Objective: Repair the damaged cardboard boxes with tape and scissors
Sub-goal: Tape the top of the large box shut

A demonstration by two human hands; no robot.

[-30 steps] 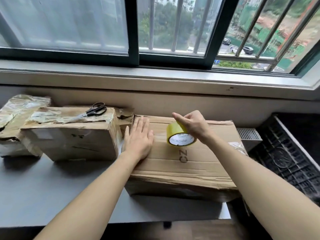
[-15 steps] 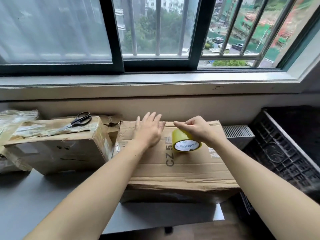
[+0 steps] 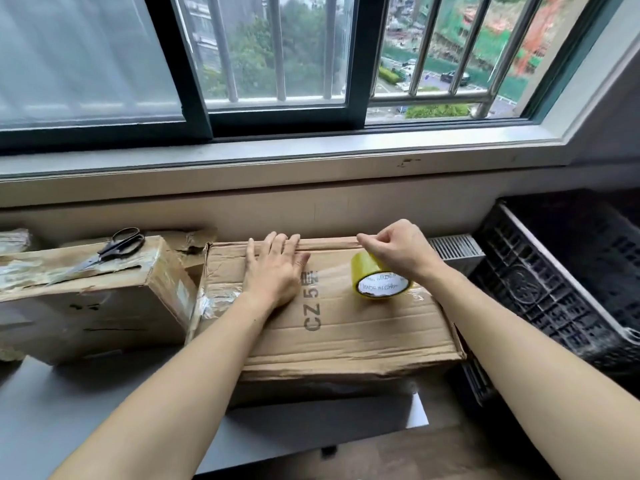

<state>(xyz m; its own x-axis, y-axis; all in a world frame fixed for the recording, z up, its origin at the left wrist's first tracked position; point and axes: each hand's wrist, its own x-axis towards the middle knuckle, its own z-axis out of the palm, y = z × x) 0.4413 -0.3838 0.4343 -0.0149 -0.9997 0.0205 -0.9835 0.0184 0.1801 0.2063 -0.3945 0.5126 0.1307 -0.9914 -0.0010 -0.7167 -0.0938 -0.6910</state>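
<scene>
Head view: my left hand [image 3: 273, 271] lies flat, fingers straight, on the cardboard box [image 3: 346, 323]. Right hand [image 3: 398, 251] curls over the tape roll [image 3: 379, 282] standing on the box top, thumb and forefinger seemingly pinching the tape end near the far edge. Scissors [image 3: 114, 247] lie left, on the second box [image 3: 86, 299], nearer my left hand. Clear tape is hard to make out.

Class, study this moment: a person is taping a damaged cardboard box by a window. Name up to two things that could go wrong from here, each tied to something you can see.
1. A clear strip runs from the tape roll toward the left hand, which lies flat on the box. Pulled unevenly, the strip might wrinkle or stick crooked.
2. The scissors lie on the other box, so cutting probably means releasing something, and the strip could slacken.
</scene>
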